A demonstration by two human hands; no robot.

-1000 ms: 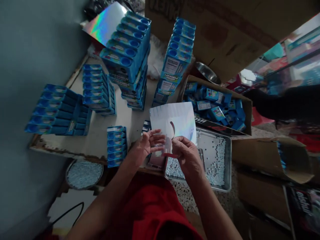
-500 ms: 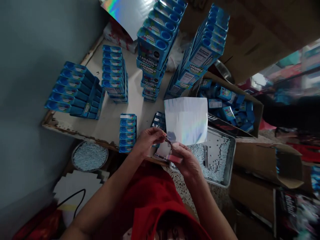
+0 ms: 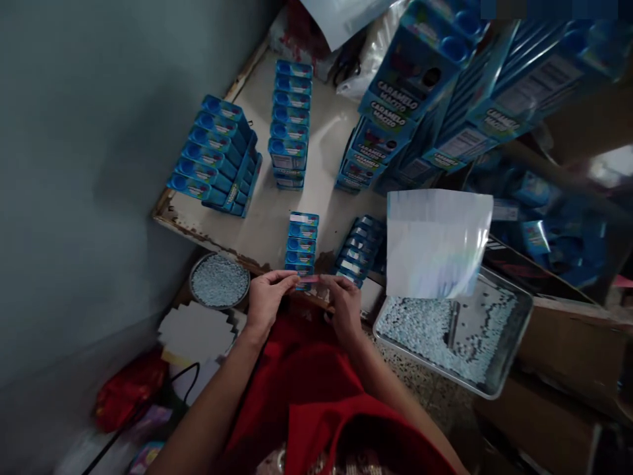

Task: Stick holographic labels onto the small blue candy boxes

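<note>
A short pink strip [image 3: 310, 280] is stretched level between my two hands. My left hand [image 3: 267, 300] pinches its left end between thumb and fingers. At the other end, the fingers of my right hand [image 3: 345, 302] are closed on it; something dark under that palm is too unclear to name. Just behind the strip stands a row of small blue candy boxes [image 3: 302, 239] at the table's front edge, its nearest part hidden by my hands. To the right of it lies a second group of blue boxes with shiny tops [image 3: 357, 251], close to my right fingertips.
Tall stacks of blue boxes [image 3: 380, 138] rise at the back right of the table [image 3: 242, 234]. Silvery sheets [image 3: 435, 244] overhang a metal tray [image 3: 514, 343] of pale pellets. A round bowl [image 3: 220, 280] of pellets and white card [image 3: 198, 333] lie lower left.
Both hands have moved to the row of blue boxes, away from the silvery sheets. The pink strip, earlier at my right hand, now spans both hands. The whole view has shifted.
</note>
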